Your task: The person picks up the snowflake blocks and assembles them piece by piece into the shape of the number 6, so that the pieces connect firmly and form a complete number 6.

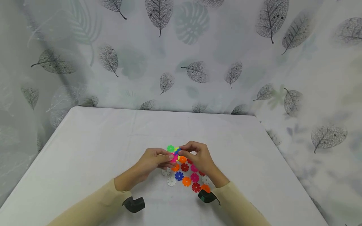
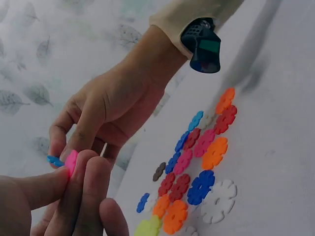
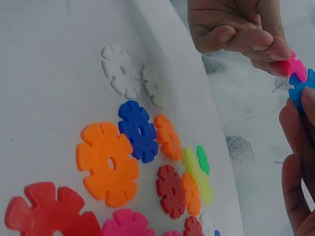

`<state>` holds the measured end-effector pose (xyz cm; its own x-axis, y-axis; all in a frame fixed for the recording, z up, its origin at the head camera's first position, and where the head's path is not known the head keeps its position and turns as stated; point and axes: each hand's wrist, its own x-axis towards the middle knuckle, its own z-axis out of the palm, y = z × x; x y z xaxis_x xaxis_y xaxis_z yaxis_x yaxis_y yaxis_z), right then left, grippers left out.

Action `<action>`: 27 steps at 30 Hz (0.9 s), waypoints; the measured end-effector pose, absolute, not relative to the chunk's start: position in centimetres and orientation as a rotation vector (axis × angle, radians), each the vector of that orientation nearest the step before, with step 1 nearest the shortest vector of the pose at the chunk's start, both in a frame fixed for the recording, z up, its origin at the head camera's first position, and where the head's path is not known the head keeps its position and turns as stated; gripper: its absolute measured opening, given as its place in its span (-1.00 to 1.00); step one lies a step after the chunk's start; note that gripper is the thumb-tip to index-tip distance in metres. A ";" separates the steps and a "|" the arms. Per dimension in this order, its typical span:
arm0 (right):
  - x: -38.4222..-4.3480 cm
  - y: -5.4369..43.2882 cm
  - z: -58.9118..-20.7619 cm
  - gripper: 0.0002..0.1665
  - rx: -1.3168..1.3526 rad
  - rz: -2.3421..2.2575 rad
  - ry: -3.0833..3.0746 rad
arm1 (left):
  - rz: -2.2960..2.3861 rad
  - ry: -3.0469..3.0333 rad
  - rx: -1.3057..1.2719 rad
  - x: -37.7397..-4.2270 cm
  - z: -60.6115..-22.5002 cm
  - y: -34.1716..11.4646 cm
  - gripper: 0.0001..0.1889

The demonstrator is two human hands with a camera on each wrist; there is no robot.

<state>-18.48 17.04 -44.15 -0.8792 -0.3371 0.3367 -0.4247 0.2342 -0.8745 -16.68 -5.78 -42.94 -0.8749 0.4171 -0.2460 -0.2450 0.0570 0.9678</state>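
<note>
In the head view my left hand [image 1: 150, 161] pinches a pink notched snowflake disc [image 3: 295, 67] between thumb and fingers. Facing it, my right hand [image 1: 200, 157] pinches a light blue notched disc [image 3: 297, 89]. The two discs meet at their rims in the right wrist view, set at an angle to each other; whether their slots are interlocked, I cannot tell. From the left wrist, the pink disc [image 2: 72, 162] and the blue disc [image 2: 55, 161] appear nearly edge-on. Fingers cover part of both.
Loose discs lie flat below and around the hands, among them a dark blue disc [image 1: 179, 175], an orange disc [image 1: 186, 181], a red disc [image 1: 196, 187], a white disc [image 1: 171, 181] and a green disc [image 1: 170, 148]. A white cloth covers the table [image 1: 85, 150]; leaf-print curtains [image 1: 135, 62] hang behind.
</note>
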 end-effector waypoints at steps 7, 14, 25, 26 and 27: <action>-18.3 17.4 -43.3 -0.82 0.860 1.751 -2.371 | 1.788 1.859 0.225 -17.0 -42.6 -5.9 -0.62; -17.2 17.0 -41.4 -0.87 0.953 1.828 -2.315 | 1.720 1.845 0.134 -17.4 -42.9 -5.6 -0.42; -17.5 17.6 -41.8 -0.76 0.953 1.740 -2.397 | 1.702 1.858 0.256 -17.6 -43.2 -6.0 -0.48; -17.8 17.9 -42.0 -0.73 0.934 1.733 -2.382 | 1.690 1.888 0.273 -17.6 -43.1 -6.0 -0.48; -18.1 18.2 -42.2 -0.70 0.911 1.733 -2.360 | 1.680 1.912 0.278 -17.6 -43.1 -6.0 -0.47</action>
